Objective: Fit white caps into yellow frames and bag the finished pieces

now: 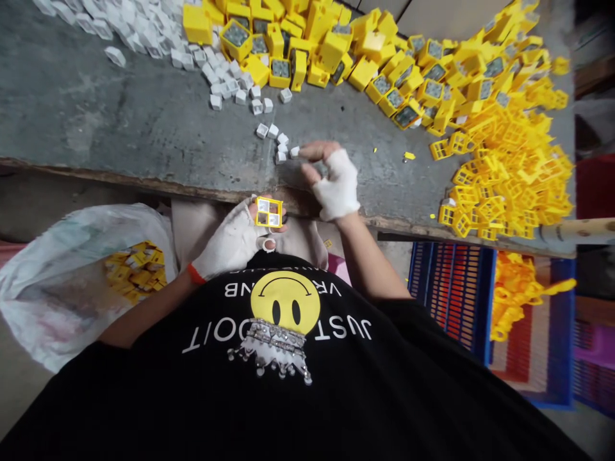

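My left hand [235, 234], in a white fingerless glove, is closed around a small yellow four-window frame [268, 212] at the table's front edge. White pieces sit in at least two of its openings, upper left and lower right. My right hand [334, 179], gloved the same way, is over the table with index finger and thumb apart. Its fingertips reach a small white hollow cube [295, 152]; whether they touch it I cannot tell. Several more white cubes [281, 148] lie just left of those fingertips.
White cubes [144, 29] are heaped at the back left, yellow blocks [331, 51] behind, and yellow frames [514, 166] on the right of the grey table [158, 121]. Below are a plastic bag [72, 256] of yellow pieces at left and a blue crate [560, 333] at right.
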Motion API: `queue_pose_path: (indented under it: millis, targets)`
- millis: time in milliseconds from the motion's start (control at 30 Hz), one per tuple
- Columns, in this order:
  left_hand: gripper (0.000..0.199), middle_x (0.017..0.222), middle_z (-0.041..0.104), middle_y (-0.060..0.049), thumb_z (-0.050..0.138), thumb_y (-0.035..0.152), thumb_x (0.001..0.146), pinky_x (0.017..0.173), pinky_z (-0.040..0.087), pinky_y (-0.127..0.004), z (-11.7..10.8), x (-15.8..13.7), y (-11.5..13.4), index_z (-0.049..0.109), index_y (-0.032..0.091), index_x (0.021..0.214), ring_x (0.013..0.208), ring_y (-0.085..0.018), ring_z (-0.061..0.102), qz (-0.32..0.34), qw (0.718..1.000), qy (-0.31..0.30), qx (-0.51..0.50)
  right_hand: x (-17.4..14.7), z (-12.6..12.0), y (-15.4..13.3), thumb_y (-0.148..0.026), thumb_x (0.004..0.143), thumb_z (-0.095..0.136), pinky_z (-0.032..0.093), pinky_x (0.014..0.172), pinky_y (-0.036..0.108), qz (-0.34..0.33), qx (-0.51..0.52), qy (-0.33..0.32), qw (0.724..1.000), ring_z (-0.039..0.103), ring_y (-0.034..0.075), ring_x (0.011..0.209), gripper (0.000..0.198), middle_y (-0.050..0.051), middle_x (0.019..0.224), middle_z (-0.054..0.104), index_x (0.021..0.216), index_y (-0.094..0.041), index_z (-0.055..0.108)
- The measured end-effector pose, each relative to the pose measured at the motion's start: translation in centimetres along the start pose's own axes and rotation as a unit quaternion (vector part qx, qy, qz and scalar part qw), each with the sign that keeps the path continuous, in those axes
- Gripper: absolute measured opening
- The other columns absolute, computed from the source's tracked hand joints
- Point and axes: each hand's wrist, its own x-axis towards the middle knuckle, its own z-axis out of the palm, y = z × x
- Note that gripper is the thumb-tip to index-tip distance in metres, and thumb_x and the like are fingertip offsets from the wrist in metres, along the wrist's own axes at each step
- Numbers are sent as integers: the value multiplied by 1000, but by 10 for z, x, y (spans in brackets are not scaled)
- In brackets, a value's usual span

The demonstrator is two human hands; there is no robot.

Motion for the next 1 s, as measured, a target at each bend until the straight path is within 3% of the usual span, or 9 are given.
queue_pose_path:
  millis: [67,167,367,533,633,733,833,900,1000]
  targets:
    - [24,117,89,-3,90,51,104,65,56,-31,-2,0,0,83,32,117,93,-25,79,6,1000,12,11,27,7,31,-48,114,69,57,120,68,71,-56,-11,996,74,38,131,32,15,139,83,136,-27,79]
    - [24,117,89,-3,86,54,105,66,54,-33,-3,0,-1,82,32,115,99,-28,78,12,999,32,18,53,23,53,-54,110,75,55,117,74,100,-98,-54,989,71,44,133,32,17,132,84,123,-26,79]
    - [15,115,88,-4,76,43,114,67,54,-32,-3,-2,0,80,28,113,94,-25,76,2,998,67,-4,33,23,29,-41,111,72,47,126,75,58,-111,-87,988,66,44,140,20,17,140,80,123,-27,80]
    - [17,113,88,-5,74,42,115,64,56,-30,-2,2,-1,82,27,116,91,-23,77,-6,998,65,-16,18,12,32,-43,109,74,49,125,77,42,-88,-62,993,64,45,146,36,16,155,77,144,-32,77]
    - [17,115,88,-4,79,44,113,65,58,-29,-2,3,-3,83,28,117,90,-22,79,2,999,51,-14,25,12,36,-39,108,76,48,127,76,50,-88,-87,991,67,44,144,33,15,152,80,140,-33,79]
    - [18,119,88,-5,84,42,110,66,62,-30,-2,2,-3,81,28,120,89,-22,82,12,998,58,-11,26,8,25,-33,107,77,46,130,76,53,-72,-115,989,71,42,138,20,13,139,86,126,-31,83]
    - [29,125,87,-6,86,40,107,68,65,-30,-2,1,-3,79,29,132,93,-23,87,32,997,72,-1,8,-4,-2,-39,107,81,50,125,71,18,-19,-72,997,75,40,131,13,12,128,89,116,-30,85]
    - [34,130,87,-7,87,37,106,71,66,-28,-1,1,-4,79,29,138,100,-23,88,53,995,78,6,-11,-9,-22,-47,111,79,54,119,65,-37,36,-39,998,79,37,122,19,11,122,90,115,-30,87]
    - [34,133,87,-5,92,32,100,76,67,-26,2,2,-7,81,29,132,106,-20,87,100,991,88,17,-38,-6,-46,-59,116,73,56,112,57,-96,65,-49,992,81,33,114,31,7,116,90,113,-32,88]
